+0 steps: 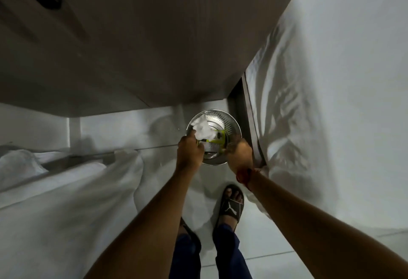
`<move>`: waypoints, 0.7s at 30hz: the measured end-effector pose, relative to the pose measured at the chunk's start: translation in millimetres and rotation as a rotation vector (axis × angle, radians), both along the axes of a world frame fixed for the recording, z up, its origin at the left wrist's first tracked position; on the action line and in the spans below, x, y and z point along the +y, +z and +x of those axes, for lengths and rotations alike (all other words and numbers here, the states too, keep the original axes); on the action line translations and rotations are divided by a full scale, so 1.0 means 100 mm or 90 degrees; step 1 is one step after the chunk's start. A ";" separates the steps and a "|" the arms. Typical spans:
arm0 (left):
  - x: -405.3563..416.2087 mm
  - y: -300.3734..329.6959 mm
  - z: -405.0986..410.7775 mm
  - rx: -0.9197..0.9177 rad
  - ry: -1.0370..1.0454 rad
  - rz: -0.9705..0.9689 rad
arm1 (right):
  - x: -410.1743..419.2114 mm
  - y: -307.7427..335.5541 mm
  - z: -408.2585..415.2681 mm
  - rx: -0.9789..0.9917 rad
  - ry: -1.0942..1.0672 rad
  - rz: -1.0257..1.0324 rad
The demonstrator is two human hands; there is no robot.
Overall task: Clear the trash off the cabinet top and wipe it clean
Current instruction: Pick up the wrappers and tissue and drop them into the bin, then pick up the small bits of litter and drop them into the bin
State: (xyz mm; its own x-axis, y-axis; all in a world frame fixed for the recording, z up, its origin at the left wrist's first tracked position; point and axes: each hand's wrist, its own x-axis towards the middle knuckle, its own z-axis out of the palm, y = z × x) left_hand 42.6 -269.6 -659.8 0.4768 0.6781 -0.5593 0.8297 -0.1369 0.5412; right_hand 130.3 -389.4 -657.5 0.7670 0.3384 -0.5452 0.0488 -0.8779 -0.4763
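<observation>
Both arms reach down: left hand (189, 150) pinches white tissue (204, 129) over the bin (234, 124) (metal), right hand (240, 154) grips a yellow-green wrapper (218, 139).

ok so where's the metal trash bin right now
In the head view the metal trash bin stands on the floor at centre, below the cabinet's edge, with the left hand and right hand over its near rim.

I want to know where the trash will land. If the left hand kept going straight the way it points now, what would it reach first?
Most likely the crumpled white tissue at its fingertips, then the inside of the metal bin. The left hand already reaches over the rim; depth is hard to judge from above.
</observation>
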 end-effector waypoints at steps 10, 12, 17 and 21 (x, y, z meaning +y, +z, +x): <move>0.44 1.18 -0.18 -0.183 0.091 0.141 | 0.37 1.14 0.14 -0.098 0.183 0.149; 0.59 1.63 -0.13 -0.254 0.103 0.201 | 0.60 1.61 0.17 -0.167 0.242 0.205; 1.06 2.91 -0.05 -0.409 0.061 0.330 | 1.19 2.98 0.21 -0.315 0.318 0.367; 1.45 3.91 -0.02 -0.493 0.040 0.477 | 1.66 4.04 0.27 -0.403 0.328 0.507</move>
State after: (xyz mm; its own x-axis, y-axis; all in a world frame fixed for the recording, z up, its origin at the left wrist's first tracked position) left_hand 40.6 -124.7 -268.5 0.4747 0.7579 0.4475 0.3145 -0.6209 0.7180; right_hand 157.1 -223.6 -253.6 0.4979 0.7692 0.4005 0.7451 -0.1432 -0.6514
